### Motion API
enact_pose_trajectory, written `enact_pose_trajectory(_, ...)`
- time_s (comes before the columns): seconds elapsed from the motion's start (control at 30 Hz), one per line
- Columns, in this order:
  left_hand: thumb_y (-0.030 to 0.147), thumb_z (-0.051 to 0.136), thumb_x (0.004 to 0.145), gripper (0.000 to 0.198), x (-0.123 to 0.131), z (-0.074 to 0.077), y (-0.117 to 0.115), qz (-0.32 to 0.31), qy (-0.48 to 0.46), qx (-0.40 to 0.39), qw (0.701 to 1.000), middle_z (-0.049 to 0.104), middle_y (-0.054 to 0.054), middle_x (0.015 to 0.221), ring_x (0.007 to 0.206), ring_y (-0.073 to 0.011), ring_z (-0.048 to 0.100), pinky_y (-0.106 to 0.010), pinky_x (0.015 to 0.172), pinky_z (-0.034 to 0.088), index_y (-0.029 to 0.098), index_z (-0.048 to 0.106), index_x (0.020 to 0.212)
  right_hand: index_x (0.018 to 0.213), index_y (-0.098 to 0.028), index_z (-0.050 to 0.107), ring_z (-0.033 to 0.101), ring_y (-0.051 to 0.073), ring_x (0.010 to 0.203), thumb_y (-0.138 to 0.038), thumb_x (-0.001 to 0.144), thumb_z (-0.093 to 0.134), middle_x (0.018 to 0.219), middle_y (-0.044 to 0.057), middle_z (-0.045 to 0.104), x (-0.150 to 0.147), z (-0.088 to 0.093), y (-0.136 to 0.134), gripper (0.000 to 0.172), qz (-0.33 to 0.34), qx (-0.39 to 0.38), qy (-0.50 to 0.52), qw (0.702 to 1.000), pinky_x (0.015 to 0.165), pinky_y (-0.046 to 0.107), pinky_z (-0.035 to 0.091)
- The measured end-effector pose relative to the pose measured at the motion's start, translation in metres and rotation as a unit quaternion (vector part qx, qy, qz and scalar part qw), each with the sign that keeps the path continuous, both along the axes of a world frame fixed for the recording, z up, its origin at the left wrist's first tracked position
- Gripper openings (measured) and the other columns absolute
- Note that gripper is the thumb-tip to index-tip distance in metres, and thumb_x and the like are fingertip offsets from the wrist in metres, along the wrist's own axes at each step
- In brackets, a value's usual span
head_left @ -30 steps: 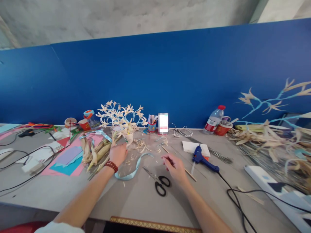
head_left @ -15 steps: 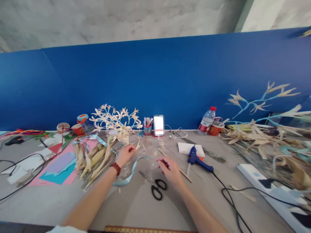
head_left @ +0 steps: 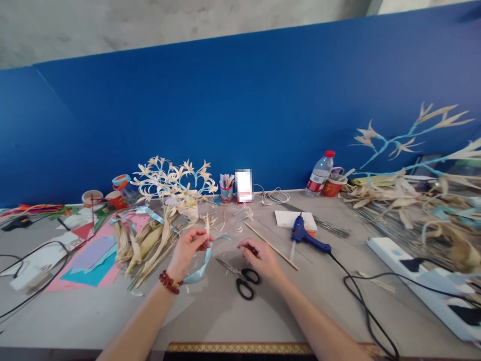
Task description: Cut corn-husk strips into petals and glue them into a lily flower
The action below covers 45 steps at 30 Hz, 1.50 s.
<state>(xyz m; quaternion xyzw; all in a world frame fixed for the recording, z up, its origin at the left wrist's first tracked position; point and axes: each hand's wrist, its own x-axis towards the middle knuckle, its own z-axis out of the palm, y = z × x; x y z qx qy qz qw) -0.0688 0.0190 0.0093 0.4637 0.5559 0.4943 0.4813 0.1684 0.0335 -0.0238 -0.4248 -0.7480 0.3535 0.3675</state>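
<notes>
My left hand point(head_left: 188, 249), with a red beaded bracelet at the wrist, pinches a small pale strip of corn husk point(head_left: 207, 224) that stands upright from the fingertips. Beneath it a light blue ribbon point(head_left: 201, 271) curls over the table. My right hand point(head_left: 260, 256) hovers to the right with thumb and fingers drawn together; whatever is between them, if anything, is hidden. Black-handled scissors point(head_left: 245, 283) lie between the hands, blades pointing away to the left. Behind my left hand, white husk flowers point(head_left: 175, 183) on blue stems rise from a pale holder.
A blue glue gun point(head_left: 306, 235) rests at right, its cord running toward a white power strip point(head_left: 417, 291). A thin wooden stick point(head_left: 272, 245) lies beyond my right hand. Dried husks point(head_left: 150, 245) and coloured paper point(head_left: 88, 260) cover the left; a bottle point(head_left: 320, 173) stands at back right.
My left hand has lifted a small husk strip from near the scraps and come slightly closer to me. My right hand stays about where it was. The view has tilted slightly.
</notes>
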Motion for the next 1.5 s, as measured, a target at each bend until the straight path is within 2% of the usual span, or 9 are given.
enact_pose_trajectory(0.17, 0.035, 0.074, 0.072, 0.023, 0.028, 0.005, -0.01, -0.023, -0.089, 0.003, 0.996, 0.069, -0.005, 0.083, 0.07, -0.0127, 0.06, -0.023, 0.062, 0.047, 0.016, 0.064, 0.079, 0.081, -0.019, 0.064, 0.055, 0.014, 0.064, -0.029, 0.091, 0.049, 0.071, 0.001, 0.063, 0.003, 0.017, -0.005, 0.021, 0.05, 0.046, -0.134, 0.989, 0.057, 0.023, 0.035)
enact_pose_trajectory(0.37, 0.034, 0.075, 0.071, 0.021, 0.043, -0.003, -0.008, -0.025, -0.136, 0.009, 0.99, 0.062, 0.0, 0.068, 0.064, -0.0104, 0.056, -0.021, 0.06, 0.046, 0.015, 0.066, 0.077, 0.083, -0.019, 0.063, 0.06, 0.021, 0.073, -0.042, 0.07, 0.072, 0.081, 0.004, 0.067, 0.011, 0.036, -0.03, 0.028, 0.072, 0.095, -0.386, 0.915, 0.056, 0.026, 0.031)
enact_pose_trajectory(0.57, 0.033, 0.075, 0.073, 0.02, 0.042, -0.013, -0.005, -0.035, -0.175, 0.001, 0.984, 0.067, -0.003, 0.076, 0.07, -0.0124, 0.061, -0.022, 0.063, 0.048, 0.015, 0.068, 0.079, 0.097, -0.02, 0.058, 0.061, 0.025, 0.086, -0.033, 0.076, 0.064, 0.101, 0.007, 0.064, 0.009, 0.03, -0.055, 0.025, 0.024, 0.108, -0.432, 0.895, 0.058, 0.027, 0.034)
enact_pose_trajectory(0.8, 0.028, 0.077, 0.071, 0.017, 0.037, -0.017, -0.005, -0.049, -0.253, -0.014, 0.966, 0.066, -0.001, 0.071, 0.065, -0.0109, 0.061, -0.021, 0.061, 0.049, 0.015, 0.067, 0.077, 0.092, -0.018, 0.059, 0.064, 0.024, 0.077, -0.025, 0.074, 0.057, 0.09, 0.009, 0.068, 0.013, 0.023, -0.051, 0.019, 0.015, -0.004, -0.439, 0.899, 0.058, 0.028, 0.032)
enact_pose_trajectory(1.03, 0.026, 0.079, 0.069, 0.02, 0.032, -0.014, -0.01, -0.064, -0.307, -0.056, 0.948, 0.067, -0.001, 0.072, 0.065, -0.0106, 0.063, -0.02, 0.061, 0.05, 0.015, 0.064, 0.075, 0.081, -0.02, 0.064, 0.059, 0.018, 0.068, -0.022, 0.067, 0.059, 0.076, 0.004, 0.067, 0.039, 0.021, -0.043, 0.014, -0.025, -0.081, -0.339, 0.937, 0.057, 0.025, 0.032)
enact_pose_trajectory(1.17, 0.025, 0.079, 0.069, 0.02, 0.034, -0.009, -0.013, -0.066, -0.333, -0.063, 0.939, 0.067, -0.001, 0.071, 0.064, -0.0103, 0.063, -0.021, 0.061, 0.05, 0.015, 0.062, 0.075, 0.081, -0.018, 0.061, 0.051, 0.014, 0.055, -0.025, 0.066, 0.062, 0.066, 0.0, 0.059, 0.056, 0.014, -0.05, 0.016, -0.019, -0.237, -0.101, 0.966, 0.051, 0.023, 0.035)
enact_pose_trajectory(1.33, 0.023, 0.079, 0.07, 0.02, 0.041, 0.0, -0.019, -0.08, -0.373, -0.062, 0.922, 0.065, -0.001, 0.073, 0.063, -0.009, 0.06, -0.021, 0.06, 0.049, 0.016, 0.06, 0.071, 0.094, -0.017, 0.065, 0.057, 0.014, 0.074, -0.031, 0.07, 0.071, 0.088, 0.004, 0.063, 0.046, 0.007, -0.075, 0.028, 0.038, -0.388, 0.248, 0.887, 0.065, 0.026, 0.049)
enact_pose_trajectory(1.4, 0.021, 0.078, 0.071, 0.018, 0.043, 0.001, -0.021, -0.084, -0.392, -0.062, 0.914, 0.065, 0.0, 0.073, 0.063, -0.0085, 0.059, -0.02, 0.06, 0.049, 0.016, 0.061, 0.071, 0.094, -0.016, 0.065, 0.058, 0.012, 0.071, -0.031, 0.073, 0.072, 0.091, 0.005, 0.063, 0.033, 0.004, -0.085, 0.027, 0.056, -0.393, 0.289, 0.871, 0.063, 0.023, 0.05)
enact_pose_trajectory(1.5, 0.02, 0.077, 0.072, 0.016, 0.046, 0.0, -0.022, -0.076, -0.417, -0.069, 0.903, 0.065, 0.0, 0.073, 0.064, -0.0083, 0.059, -0.02, 0.061, 0.049, 0.016, 0.062, 0.072, 0.094, -0.016, 0.059, 0.051, 0.005, 0.045, -0.039, 0.075, 0.07, 0.093, 0.004, 0.064, 0.011, -0.003, -0.094, 0.031, 0.085, -0.405, 0.291, 0.863, 0.04, 0.018, 0.041)
